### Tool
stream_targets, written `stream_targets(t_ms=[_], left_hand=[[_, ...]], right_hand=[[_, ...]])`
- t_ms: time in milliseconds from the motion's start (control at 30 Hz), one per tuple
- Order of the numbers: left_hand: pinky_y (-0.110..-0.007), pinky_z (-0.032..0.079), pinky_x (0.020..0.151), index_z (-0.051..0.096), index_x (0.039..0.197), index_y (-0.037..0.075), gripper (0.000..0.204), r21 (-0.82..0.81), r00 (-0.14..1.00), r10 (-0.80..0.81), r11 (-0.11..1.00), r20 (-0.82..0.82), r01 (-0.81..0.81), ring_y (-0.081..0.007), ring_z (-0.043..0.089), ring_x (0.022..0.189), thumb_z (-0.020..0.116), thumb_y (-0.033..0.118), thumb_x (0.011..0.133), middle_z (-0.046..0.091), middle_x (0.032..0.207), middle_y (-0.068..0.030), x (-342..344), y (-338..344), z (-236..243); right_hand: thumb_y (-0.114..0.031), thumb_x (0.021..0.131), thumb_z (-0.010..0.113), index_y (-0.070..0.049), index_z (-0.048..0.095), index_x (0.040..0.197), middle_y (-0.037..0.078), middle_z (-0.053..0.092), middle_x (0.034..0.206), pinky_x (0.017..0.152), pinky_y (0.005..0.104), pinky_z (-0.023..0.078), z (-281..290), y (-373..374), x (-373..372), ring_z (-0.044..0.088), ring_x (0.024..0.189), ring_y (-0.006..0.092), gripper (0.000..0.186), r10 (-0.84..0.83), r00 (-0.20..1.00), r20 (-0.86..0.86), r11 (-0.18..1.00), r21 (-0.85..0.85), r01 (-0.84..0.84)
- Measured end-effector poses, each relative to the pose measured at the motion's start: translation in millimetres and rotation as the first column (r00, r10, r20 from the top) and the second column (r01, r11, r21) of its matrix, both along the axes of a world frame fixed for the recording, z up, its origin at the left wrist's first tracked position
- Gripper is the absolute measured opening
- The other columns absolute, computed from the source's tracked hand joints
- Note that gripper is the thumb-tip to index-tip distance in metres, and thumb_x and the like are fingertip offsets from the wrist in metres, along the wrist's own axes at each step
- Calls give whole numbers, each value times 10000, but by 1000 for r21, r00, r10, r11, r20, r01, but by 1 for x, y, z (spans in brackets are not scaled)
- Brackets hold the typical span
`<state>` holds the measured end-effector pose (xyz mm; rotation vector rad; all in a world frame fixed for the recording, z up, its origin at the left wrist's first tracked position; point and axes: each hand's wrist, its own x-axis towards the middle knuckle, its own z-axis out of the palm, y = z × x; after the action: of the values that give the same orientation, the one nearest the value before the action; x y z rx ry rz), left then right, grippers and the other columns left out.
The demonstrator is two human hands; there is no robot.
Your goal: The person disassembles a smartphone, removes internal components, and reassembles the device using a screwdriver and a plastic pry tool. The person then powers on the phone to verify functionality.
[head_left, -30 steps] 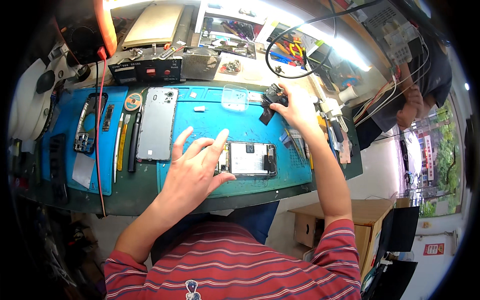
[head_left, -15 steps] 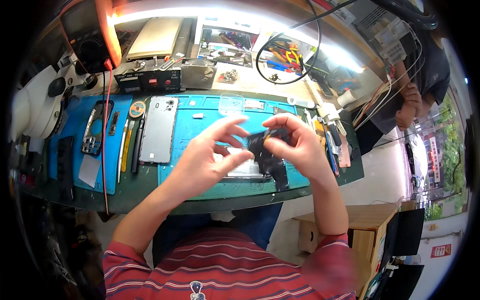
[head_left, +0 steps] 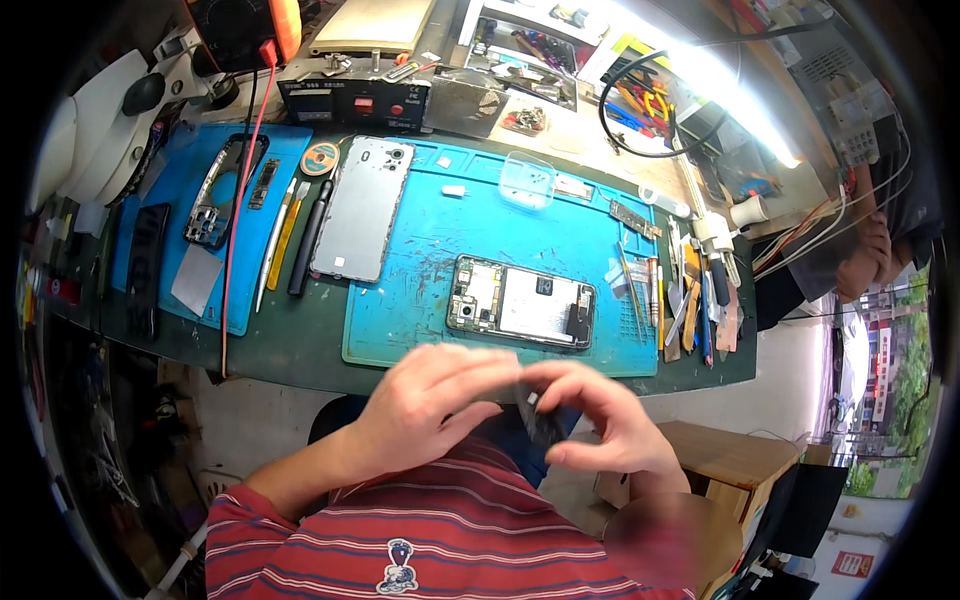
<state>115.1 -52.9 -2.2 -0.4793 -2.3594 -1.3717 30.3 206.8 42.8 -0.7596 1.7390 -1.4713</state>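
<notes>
Low over the table's front edge, my two hands are close together. My right hand [head_left: 605, 425] holds a black, thin, flexible piece [head_left: 540, 418], like film or tape; its exact kind is unclear. The fingers of my left hand [head_left: 425, 400] reach to its upper end beside my right fingertips, with the left thumb apart. Whether they grip it, I cannot make out. Beyond the hands lies an opened smartphone [head_left: 535, 300] on the blue mat [head_left: 425, 325], its circuit board and inner parts exposed.
A grey phone back panel [head_left: 360, 210] lies left of the phone, beside a black screwdriver [head_left: 312, 240] and tweezers. Farther left, a phone frame [head_left: 225, 190] rests on another mat. Several tools [head_left: 690, 300] lie at right. A clear plastic box [head_left: 527, 182] stands behind. Another person's arms [head_left: 868, 255] show far right.
Both hands have come down and toward me from above the phone, carrying the black piece. The opened phone is now uncovered. The view has shifted, too.
</notes>
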Motion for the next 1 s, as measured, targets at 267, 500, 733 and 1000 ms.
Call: stream_targets(t_ms=[267, 500, 733, 1000], left_hand=[[-436, 449, 1028, 628, 1412, 71, 635, -467, 970, 245, 857, -2, -217, -280, 592, 1209, 835, 276, 847, 636, 1339, -81, -25, -36, -8], [-429, 453, 1014, 668, 1344, 59, 558, -436, 963, 268, 869, 16, -235, -270, 598, 1194, 839, 227, 840, 648, 1314, -68, -23, -35, -12], [-432, 482, 987, 685, 1285, 50, 473, -344, 963, 268, 906, 15, -247, -286, 630, 1152, 829, 155, 847, 681, 1281, -76, -27, -39, -11], [-432, 487, 979, 675, 1299, 46, 460, -305, 962, 269, 921, 45, -243, -285, 635, 1141, 804, 122, 864, 679, 1290, -77, -26, -42, -12]], right_hand=[[-152, 773, 884, -21, 652, 1283, 188, 614, 1389, 1026, 420, 518, -10, -15, -36, 628, 1250, 339, 575, -157, 656, -738, 922, 130, 366], [-170, 763, 905, -15, 695, 1288, 180, 636, 1371, 1032, 435, 530, -4, -21, -39, 627, 1259, 361, 587, -10, 696, -718, 930, 249, 270], [-192, 751, 907, -31, 685, 1326, 169, 625, 1386, 989, 458, 542, -10, -76, -55, 637, 1195, 372, 638, 135, 438, -889, 973, 203, 111], [-196, 763, 890, -21, 693, 1296, 171, 625, 1366, 1003, 462, 537, -15, -89, -68, 632, 1185, 376, 595, 189, 465, -865, 972, 232, 37]])
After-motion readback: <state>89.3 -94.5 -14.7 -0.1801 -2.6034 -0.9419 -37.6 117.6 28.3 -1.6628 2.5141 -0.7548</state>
